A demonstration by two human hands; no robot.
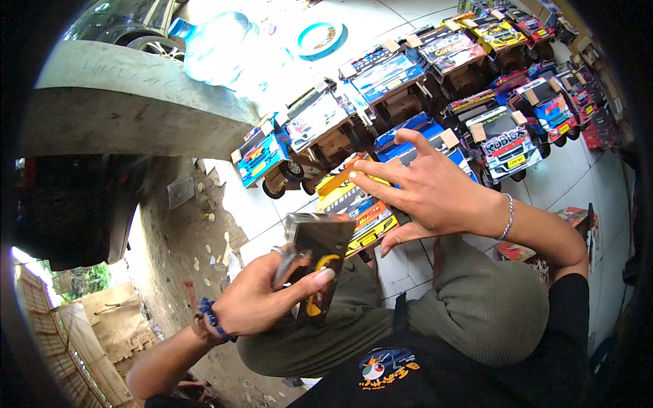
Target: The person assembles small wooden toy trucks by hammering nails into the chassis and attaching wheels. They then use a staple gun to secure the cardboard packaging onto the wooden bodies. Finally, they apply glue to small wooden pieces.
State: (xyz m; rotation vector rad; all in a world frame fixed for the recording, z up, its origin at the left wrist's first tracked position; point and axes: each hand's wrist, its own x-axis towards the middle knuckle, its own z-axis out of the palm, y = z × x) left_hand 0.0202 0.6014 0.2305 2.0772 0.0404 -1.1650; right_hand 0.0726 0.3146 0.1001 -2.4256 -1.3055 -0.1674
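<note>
My left hand (275, 292) is closed around a dark, flat, box-like stack (320, 248) with a yellow-edged print on its face. Something grey and shiny lies by its fingers, too blurred to name. My right hand (435, 194) is open, fingers spread, above a yellow and orange toy truck (371, 221). Two of its fingertips reach the truck's upper left part, by an orange-brown strip (337, 178); whether they press on it I cannot tell. Behind this hand sits a blue toy truck (425, 139), partly covered by it.
Rows of printed wooden toy trucks (503, 143) stand on the white tiled floor (578, 183). A blue-rimmed plate (320, 39) and a large clear blue water bottle (224, 51) lie farther off. A concrete ledge (136, 119) juts in at left, above bare, littered ground (183, 238).
</note>
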